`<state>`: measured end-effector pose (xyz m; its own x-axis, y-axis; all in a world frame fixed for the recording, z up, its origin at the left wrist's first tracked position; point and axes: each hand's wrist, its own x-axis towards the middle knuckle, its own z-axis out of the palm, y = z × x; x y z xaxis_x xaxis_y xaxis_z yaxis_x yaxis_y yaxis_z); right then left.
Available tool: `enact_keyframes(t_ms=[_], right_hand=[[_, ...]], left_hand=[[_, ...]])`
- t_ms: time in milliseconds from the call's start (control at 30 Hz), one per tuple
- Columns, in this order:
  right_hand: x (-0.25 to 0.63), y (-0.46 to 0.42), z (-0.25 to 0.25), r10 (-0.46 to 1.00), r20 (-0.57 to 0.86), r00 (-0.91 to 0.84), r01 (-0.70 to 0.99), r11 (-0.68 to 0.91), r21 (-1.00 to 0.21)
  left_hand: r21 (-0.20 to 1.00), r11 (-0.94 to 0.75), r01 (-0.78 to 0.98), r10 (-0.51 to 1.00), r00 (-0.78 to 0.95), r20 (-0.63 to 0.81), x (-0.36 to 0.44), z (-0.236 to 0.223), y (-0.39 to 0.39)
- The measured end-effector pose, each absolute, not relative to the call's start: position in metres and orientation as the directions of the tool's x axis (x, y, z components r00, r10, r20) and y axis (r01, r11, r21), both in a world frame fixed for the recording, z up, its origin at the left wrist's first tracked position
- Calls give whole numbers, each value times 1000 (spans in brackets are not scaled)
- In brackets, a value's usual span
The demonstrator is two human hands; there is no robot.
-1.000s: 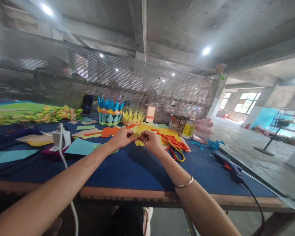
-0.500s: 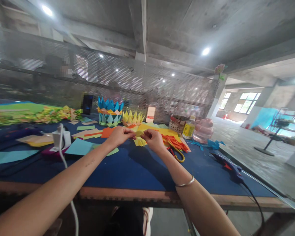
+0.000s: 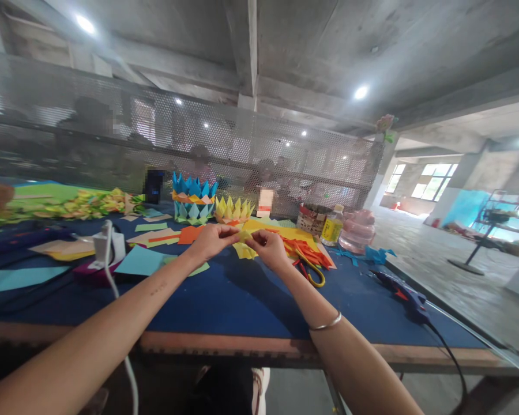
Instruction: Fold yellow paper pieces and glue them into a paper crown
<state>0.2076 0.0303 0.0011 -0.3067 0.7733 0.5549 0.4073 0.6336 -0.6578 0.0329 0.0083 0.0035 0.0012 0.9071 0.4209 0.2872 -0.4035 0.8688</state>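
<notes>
A small piece of yellow paper (image 3: 244, 235) is pinched between my two hands, just above the blue tabletop. My left hand (image 3: 215, 239) grips its left side with thumb and fingertips. The right side is held by my right hand (image 3: 268, 246), its fingers closed and partly hiding the paper. Under and in front of the fingertips lies more yellow paper (image 3: 244, 251); whether it joins the held piece I cannot tell. Behind the hands stand a yellow folded-paper ring (image 3: 233, 208) with points and a taller blue, orange and green one (image 3: 194, 199).
Beside my right hand lie orange paper strips (image 3: 309, 251) and yellow-handled scissors (image 3: 313, 274). A bottle (image 3: 332, 226), a pink jar (image 3: 358, 230) and a glue gun (image 3: 400, 291) are farther right. At left are a power strip (image 3: 96, 274), coloured sheets (image 3: 140, 260) and folded pieces (image 3: 99, 204).
My fingertips have drawn slightly closer together around the yellow paper. At the far left edge, another person's blurred hand shows more in view than before.
</notes>
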Motion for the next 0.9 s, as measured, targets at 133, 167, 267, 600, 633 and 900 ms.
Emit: enact_keyframes(t_ms=[133,167,267,600,633,900], right_hand=[[206,25,3,757,572,-316,348,654,-672],[205,24,3,755,583,-300,329,656,-680],[205,24,4,764,591,-259,277,645,-713],[204,22,5,738,617,-271,308,674,-671],[204,22,4,739,618,-268,311,674,-670],[205,25,2,719,632,-289,326,695,-641]], left_hand=[[912,-378,159,922,-24,386,35,4,9],[915,-379,138,922,-30,386,35,3,9],[909,-403,102,912,-38,409,35,3,9],[887,-439,146,893,-43,449,36,5,5],[886,-441,143,892,-36,450,36,5,5],[892,-435,123,899,11,437,36,4,6]])
